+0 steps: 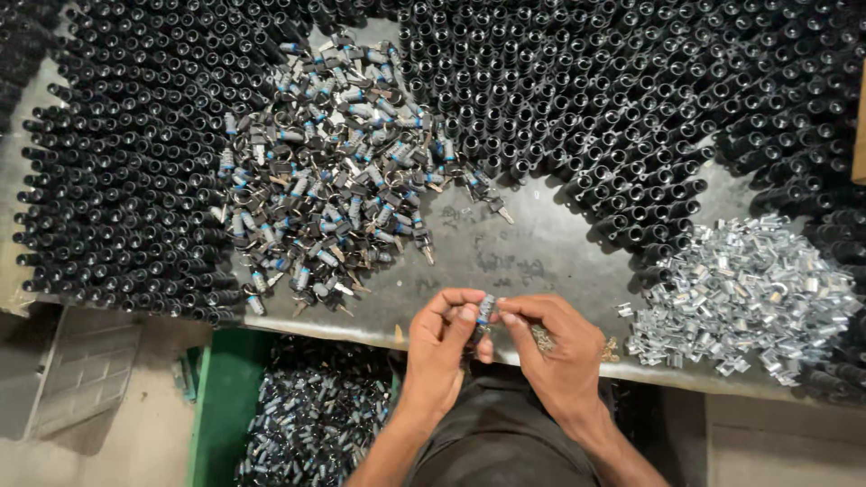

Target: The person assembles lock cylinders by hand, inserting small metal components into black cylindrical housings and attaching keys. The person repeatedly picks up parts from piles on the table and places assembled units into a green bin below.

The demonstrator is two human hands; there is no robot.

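Bare grey table (541, 261) is left open only in a narrow patch at the near edge. There a small silver lock cylinder (485, 310) w/ a blue band is pinched between left hand (442, 338) & right hand (555, 347). Black tubes (586, 99) are packed around; keyed locks (334, 171) are heaped left, shiny metal clips (749, 293) right.
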